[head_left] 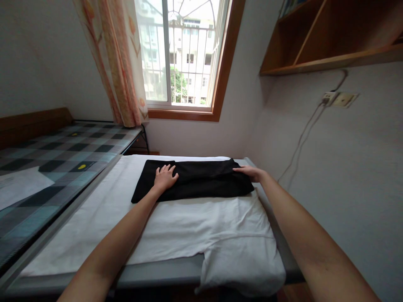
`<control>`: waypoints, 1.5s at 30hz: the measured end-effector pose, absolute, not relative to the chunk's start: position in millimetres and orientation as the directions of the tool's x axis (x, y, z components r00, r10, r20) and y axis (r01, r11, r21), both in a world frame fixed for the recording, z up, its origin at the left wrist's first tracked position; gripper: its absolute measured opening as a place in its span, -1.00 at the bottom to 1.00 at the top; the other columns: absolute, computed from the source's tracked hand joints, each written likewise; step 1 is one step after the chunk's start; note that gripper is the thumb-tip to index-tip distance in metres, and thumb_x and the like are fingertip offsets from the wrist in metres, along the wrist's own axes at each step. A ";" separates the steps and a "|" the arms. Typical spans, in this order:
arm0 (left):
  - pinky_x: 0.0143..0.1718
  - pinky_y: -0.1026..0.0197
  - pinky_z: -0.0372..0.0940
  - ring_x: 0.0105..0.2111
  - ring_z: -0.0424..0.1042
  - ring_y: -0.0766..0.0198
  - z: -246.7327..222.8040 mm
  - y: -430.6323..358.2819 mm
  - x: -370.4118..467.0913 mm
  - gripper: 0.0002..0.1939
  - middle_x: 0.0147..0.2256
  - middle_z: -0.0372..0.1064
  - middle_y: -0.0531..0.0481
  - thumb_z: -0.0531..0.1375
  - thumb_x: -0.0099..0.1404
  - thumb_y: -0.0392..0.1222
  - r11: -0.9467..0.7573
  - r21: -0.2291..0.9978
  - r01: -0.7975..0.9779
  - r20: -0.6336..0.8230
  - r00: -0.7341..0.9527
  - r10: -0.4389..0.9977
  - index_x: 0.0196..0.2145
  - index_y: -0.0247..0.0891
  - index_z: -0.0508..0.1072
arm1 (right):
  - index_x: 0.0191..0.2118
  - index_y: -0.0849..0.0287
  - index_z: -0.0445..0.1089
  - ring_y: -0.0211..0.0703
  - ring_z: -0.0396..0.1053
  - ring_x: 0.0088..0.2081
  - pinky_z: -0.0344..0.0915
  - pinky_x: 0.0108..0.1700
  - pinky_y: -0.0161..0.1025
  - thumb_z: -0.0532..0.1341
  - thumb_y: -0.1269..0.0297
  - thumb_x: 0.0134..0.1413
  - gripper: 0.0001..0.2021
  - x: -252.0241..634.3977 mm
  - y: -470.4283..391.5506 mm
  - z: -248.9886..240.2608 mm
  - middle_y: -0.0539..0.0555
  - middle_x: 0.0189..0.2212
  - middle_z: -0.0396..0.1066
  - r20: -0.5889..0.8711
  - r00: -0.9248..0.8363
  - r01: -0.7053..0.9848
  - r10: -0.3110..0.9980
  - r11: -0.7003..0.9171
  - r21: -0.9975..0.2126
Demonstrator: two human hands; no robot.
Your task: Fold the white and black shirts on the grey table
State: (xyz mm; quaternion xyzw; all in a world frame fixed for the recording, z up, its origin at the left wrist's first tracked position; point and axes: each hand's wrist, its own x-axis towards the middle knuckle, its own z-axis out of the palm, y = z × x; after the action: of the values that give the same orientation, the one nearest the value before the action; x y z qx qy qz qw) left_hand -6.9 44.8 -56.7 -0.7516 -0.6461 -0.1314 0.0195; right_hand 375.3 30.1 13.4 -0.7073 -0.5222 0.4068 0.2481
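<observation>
A black folded garment [201, 180] lies lengthwise across a white T-shirt [176, 230], which is spread out on a grey-edged table. What kind of garment the black one is, I cannot tell. My left hand [165, 176] rests palm down on its left part, fingers spread. At the opposite end, my right hand [252, 172] has its fingers closed over the black cloth's edge; the fingers' undersides are hidden. One short sleeve of the T-shirt [242, 264] hangs over the table's near edge.
To the left stands a bed with a checked mattress [94, 147], a white paper [25, 184] lying on it. A curtain [121, 63] hangs beside the barred window. On the right wall are a wooden shelf [315, 63] and a socket [344, 100] with a dangling cable.
</observation>
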 end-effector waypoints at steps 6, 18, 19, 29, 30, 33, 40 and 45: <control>0.25 -0.15 -0.08 0.28 0.04 0.01 -57.0 44.4 -8.3 -0.43 0.26 0.12 -0.16 -0.06 0.35 0.08 -0.169 0.152 0.974 0.219 0.134 0.967 0.23 -0.18 0.23 | -0.08 0.13 0.36 -0.24 0.48 -0.40 0.44 -0.26 -0.27 0.18 0.45 0.10 -0.75 366.7 34.7 36.5 0.04 -0.36 0.53 -0.423 0.071 0.238 0.903 -0.427 -0.872; 0.27 -0.05 -0.07 0.13 0.27 0.16 -41.5 32.2 15.1 -0.58 0.08 0.37 -0.02 0.05 0.34 -0.02 -0.505 0.320 0.802 0.261 0.438 0.860 0.11 -0.10 0.36 | 0.18 0.13 0.21 -0.24 0.46 -0.47 0.37 -0.53 -0.40 0.22 0.09 0.15 -0.49 235.8 49.2 28.4 0.04 -0.41 0.51 -0.285 -0.448 0.381 0.848 -0.107 -0.918; 0.28 -0.07 -0.11 0.12 0.28 0.16 -42.0 31.8 16.0 -0.59 0.08 0.38 -0.01 0.05 0.34 -0.02 -0.505 0.326 0.799 0.244 0.445 0.862 0.10 -0.09 0.36 | 0.15 0.15 0.25 -0.23 0.47 -0.45 0.39 -0.50 -0.38 0.23 0.05 0.14 -0.50 232.2 49.5 22.3 0.07 -0.40 0.51 -0.285 -0.479 0.411 0.830 -0.074 -0.908; 0.19 -0.05 0.05 0.15 0.17 0.04 -35.4 15.3 27.6 -0.39 0.16 0.19 -0.10 0.22 0.12 -0.20 -0.719 0.236 0.654 0.411 0.603 0.684 0.16 -0.07 0.31 | 0.19 0.16 0.27 -0.04 0.14 0.24 0.08 0.24 -0.10 0.09 0.05 0.23 -0.51 264.5 59.3 -24.3 0.18 0.21 0.23 0.262 -0.123 0.828 0.957 0.245 -0.504; 0.20 -0.06 0.04 0.17 0.13 0.03 -32.8 11.8 29.8 -0.36 0.17 0.15 -0.11 0.23 0.10 -0.22 -0.757 0.212 0.618 0.416 0.644 0.642 0.17 -0.05 0.30 | 0.24 0.15 0.21 -0.02 0.04 0.29 0.01 0.27 -0.08 0.06 0.01 0.24 -0.46 263.9 57.7 -32.2 0.19 0.27 0.12 0.211 -0.145 0.863 0.967 0.228 -0.451; 0.20 -0.09 0.01 0.18 0.08 -0.02 -24.2 1.4 36.4 -0.32 0.18 0.11 -0.12 0.25 0.06 -0.21 -0.823 0.160 0.545 0.400 0.727 0.559 0.17 -0.03 0.31 | 0.31 0.13 0.10 0.08 -0.13 0.34 -0.09 0.30 -0.01 -0.02 -0.12 0.24 -0.36 258.6 54.1 -51.3 0.20 0.36 -0.10 0.072 -0.136 0.933 0.988 0.152 -0.328; 0.08 -0.01 0.09 -0.03 0.24 0.05 -18.8 -17.3 57.6 -0.45 -0.08 0.32 -0.11 0.24 0.14 0.13 -0.871 0.053 0.488 0.341 0.811 0.475 0.05 -0.11 0.42 | 0.32 0.01 0.07 0.13 -0.12 0.33 -0.13 0.29 0.05 -0.08 -0.14 0.24 -0.39 254.1 53.8 -55.9 0.12 0.35 -0.07 0.074 -0.096 0.965 0.993 0.111 -0.239; -0.07 0.06 0.15 -0.08 0.28 0.09 -23.4 -22.2 68.9 -0.63 -0.09 0.34 -0.10 0.14 0.27 -0.14 -0.851 -0.102 0.516 0.351 0.819 0.454 0.04 -0.17 0.39 | 0.25 0.09 0.20 0.11 -0.02 0.30 -0.12 0.28 0.06 -0.02 0.04 0.26 -0.49 252.1 55.2 -44.6 0.19 0.27 0.10 0.151 -0.145 0.971 0.978 0.169 -0.166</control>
State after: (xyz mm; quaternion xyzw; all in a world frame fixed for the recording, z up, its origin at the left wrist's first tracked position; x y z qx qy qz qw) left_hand 68.9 -22.2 -23.4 -0.9487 -0.2556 -0.1590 0.0964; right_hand 252.1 55.2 -44.6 -0.6443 -0.7564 0.0143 0.1122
